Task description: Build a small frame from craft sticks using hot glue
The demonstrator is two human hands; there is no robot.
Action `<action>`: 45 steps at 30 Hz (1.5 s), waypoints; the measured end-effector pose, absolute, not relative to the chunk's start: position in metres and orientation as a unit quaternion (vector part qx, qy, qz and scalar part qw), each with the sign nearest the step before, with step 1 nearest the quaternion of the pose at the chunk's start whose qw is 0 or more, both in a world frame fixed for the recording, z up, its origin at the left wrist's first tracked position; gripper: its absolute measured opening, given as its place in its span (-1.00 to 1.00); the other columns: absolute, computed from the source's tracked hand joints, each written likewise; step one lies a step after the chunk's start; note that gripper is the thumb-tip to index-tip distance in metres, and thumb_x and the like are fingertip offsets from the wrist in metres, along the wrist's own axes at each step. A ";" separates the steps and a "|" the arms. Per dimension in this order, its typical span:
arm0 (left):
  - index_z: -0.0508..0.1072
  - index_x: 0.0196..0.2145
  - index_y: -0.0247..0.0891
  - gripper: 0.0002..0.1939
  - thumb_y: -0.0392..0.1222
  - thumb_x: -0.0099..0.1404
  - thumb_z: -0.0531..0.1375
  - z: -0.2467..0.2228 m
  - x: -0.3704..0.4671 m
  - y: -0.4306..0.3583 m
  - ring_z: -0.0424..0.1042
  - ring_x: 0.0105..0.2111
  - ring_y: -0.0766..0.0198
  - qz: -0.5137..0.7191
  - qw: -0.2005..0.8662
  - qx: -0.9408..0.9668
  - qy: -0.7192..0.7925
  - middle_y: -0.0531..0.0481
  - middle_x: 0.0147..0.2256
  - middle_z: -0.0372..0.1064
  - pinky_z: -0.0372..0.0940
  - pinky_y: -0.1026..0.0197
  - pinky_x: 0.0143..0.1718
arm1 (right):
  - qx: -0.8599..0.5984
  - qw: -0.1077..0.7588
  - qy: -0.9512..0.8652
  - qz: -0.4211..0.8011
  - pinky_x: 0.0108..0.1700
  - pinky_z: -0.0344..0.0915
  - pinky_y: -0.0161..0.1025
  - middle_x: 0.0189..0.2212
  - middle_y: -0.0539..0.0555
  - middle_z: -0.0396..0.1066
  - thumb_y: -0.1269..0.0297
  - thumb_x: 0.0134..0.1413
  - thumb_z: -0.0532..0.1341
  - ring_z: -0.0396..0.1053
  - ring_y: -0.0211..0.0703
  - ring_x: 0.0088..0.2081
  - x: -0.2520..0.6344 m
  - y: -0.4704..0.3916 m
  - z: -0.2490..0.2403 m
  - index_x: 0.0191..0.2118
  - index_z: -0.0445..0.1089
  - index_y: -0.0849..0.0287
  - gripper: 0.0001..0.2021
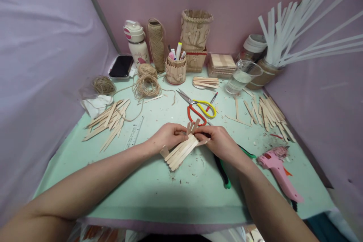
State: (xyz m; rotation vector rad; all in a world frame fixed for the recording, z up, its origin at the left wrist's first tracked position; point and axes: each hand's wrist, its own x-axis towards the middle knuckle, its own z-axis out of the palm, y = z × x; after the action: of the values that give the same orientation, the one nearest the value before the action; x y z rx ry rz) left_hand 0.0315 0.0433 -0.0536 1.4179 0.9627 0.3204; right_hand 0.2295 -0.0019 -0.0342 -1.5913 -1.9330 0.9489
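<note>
Between my hands is a small piece made of popsicle sticks (183, 152), several laid side by side with short stick ends poking out at the far end and the sides. My left hand (171, 135) grips its upper left edge with bent fingers. At the upper right, my right hand (217, 140) pinches the same piece near the short sticks; some fingertips are hidden behind it. Just beyond lie scissors (195, 104) with one red and one yellow handle. Pliers with green-and-black handles (221, 170) lie partly under my right hand and forearm.
A pink glue gun (279, 172) lies at the right. Loose sticks lie in piles left (109, 121) and right (270, 113). Twine (147, 85), a pen holder (176, 70), a cup of water (240, 77), a bottle (137, 43) and a phone (121, 66) stand or lie toward the back.
</note>
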 end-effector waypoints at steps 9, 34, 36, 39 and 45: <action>0.57 -0.14 -0.33 -0.63 -0.09 0.14 0.23 -0.052 0.031 0.042 0.46 -0.36 0.23 0.139 0.631 0.630 0.431 -0.03 -0.34 0.54 0.28 0.28 -0.33 | -0.583 0.220 -0.710 0.329 -0.25 0.29 -0.25 -0.26 0.01 0.62 0.35 0.16 0.14 0.50 -0.13 -0.32 0.228 -0.005 -0.033 -0.12 0.59 -0.01 -0.71; 0.55 -0.16 -0.34 -0.67 -0.14 0.13 0.22 -0.040 0.032 0.040 0.17 -0.56 0.39 0.128 0.641 0.623 0.430 0.15 -0.58 0.25 0.02 0.34 -0.51 | -0.583 0.299 -0.706 0.269 -0.05 0.37 -0.15 -0.12 0.07 0.59 0.28 0.22 0.15 0.53 -0.05 -0.12 0.236 -0.010 -0.011 -0.10 0.54 0.09 -0.76; 0.55 -0.15 -0.34 -0.67 -0.13 0.15 0.21 -0.039 0.033 0.039 0.11 -0.57 0.41 0.125 0.637 0.631 0.424 0.17 -0.59 0.19 -0.03 0.33 -0.52 | -0.590 0.329 -0.688 0.264 -0.08 0.38 -0.18 -0.16 0.07 0.60 0.22 0.22 0.17 0.53 -0.08 -0.15 0.235 -0.010 0.000 -0.13 0.55 0.10 -0.77; 0.56 -0.17 -0.35 -0.66 -0.10 0.16 0.21 -0.039 0.033 0.039 0.09 -0.56 0.40 0.127 0.624 0.646 0.421 0.17 -0.59 0.16 -0.05 0.33 -0.51 | -0.598 0.339 -0.676 0.267 -0.17 0.38 -0.24 -0.22 0.04 0.61 0.17 0.18 0.22 0.54 -0.12 -0.22 0.231 -0.009 0.015 -0.17 0.56 0.10 -0.79; 0.57 -0.16 -0.33 -0.64 -0.07 0.17 0.20 -0.051 0.030 0.042 0.11 -0.53 0.39 0.140 0.596 0.674 0.412 0.14 -0.54 0.22 -0.02 0.32 -0.48 | -0.601 0.292 -0.697 0.261 -0.27 0.31 -0.30 -0.35 -0.01 0.62 0.23 0.15 0.24 0.52 -0.18 -0.34 0.220 -0.004 0.028 -0.26 0.61 0.09 -0.83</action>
State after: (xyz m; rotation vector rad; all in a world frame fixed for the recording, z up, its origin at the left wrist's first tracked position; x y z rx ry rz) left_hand 0.0304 0.0419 -0.0509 1.5654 0.9571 0.3256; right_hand 0.2204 -0.0040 0.0276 -1.6006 -1.8571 0.6952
